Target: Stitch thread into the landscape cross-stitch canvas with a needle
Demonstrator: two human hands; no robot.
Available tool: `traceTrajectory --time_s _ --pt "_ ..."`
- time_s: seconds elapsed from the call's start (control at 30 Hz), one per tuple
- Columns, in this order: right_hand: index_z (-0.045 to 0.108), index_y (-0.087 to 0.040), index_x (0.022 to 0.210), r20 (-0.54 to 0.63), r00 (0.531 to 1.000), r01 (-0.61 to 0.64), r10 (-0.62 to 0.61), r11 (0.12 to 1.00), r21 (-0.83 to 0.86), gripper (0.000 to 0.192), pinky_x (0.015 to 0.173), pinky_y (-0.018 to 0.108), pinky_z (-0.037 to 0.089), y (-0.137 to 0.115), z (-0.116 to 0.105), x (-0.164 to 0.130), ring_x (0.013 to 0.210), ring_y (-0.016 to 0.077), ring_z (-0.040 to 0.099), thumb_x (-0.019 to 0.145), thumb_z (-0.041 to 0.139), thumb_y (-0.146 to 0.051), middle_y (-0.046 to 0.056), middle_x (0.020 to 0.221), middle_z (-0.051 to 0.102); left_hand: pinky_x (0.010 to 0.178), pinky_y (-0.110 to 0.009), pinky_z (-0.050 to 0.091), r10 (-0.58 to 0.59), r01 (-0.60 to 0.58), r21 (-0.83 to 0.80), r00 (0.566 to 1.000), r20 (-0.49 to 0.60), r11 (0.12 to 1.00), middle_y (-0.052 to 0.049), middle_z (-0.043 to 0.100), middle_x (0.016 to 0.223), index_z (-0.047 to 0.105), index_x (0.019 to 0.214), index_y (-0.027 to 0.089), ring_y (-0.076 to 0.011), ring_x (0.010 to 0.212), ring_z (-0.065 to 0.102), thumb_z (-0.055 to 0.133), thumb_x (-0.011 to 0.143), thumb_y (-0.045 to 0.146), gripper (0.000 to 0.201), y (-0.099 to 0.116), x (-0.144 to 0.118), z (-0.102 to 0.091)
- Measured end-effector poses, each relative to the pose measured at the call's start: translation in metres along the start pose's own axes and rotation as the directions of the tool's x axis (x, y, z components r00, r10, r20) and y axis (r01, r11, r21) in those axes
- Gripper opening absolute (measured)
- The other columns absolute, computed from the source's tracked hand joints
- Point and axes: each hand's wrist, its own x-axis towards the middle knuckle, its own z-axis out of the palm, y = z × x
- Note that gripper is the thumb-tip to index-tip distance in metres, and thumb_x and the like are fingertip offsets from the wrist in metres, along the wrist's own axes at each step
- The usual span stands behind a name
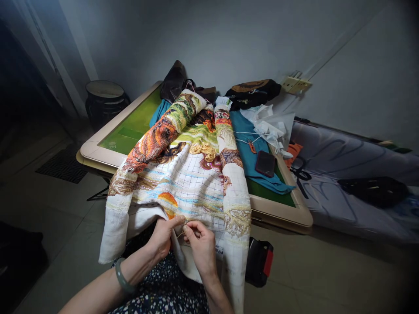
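A large cross-stitch cloth, rolled up along both sides, spreads from the table to my lap. My left hand is closed on its lower part, thumb on top, beside an orange stitched half-round. Close by on the right, my right hand pinches at the cloth with thumb and forefinger. A thin pale thread runs near its fingertips; whether a needle is there is too small to tell. Skeins of yellow thread lie higher up on the cloth.
The table has a green top and pale rim. On its right are teal fabric, a dark phone, small orange snips and a white plastic bag. Stools stand at left; a black-and-red item is below the table.
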Motion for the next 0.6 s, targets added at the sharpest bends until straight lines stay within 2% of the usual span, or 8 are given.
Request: traceTrajectory --time_s 0.37,0.6 --pt "0.066 -0.016 0.072 -0.071 0.996 0.043 -0.045 0.999 -0.033 0.014 0.053 0.023 0.046 0.012 0.004 -0.001 0.054 0.0134 0.056 0.077 0.062 -0.028 0.001 0.060 0.061 0.083 -0.033 0.046 -0.086 0.084 -0.033 0.995 -0.059 0.996 -0.008 0.072 0.079 0.070 0.080 0.010 -0.0221 0.083 0.065 0.076 0.053 0.017 0.028 0.002 0.000 0.004" --pt "0.063 -0.015 0.073 -0.163 0.986 0.020 -0.012 0.999 0.043 0.018 0.047 0.023 0.046 0.008 0.009 -0.001 0.049 0.0127 0.055 0.074 0.066 -0.033 0.001 0.058 0.061 0.066 -0.029 0.047 -0.106 0.104 -0.047 0.994 -0.032 0.993 -0.006 0.071 0.071 0.070 0.073 0.009 -0.0167 0.065 0.062 0.077 0.055 0.020 0.022 0.002 -0.002 0.004"
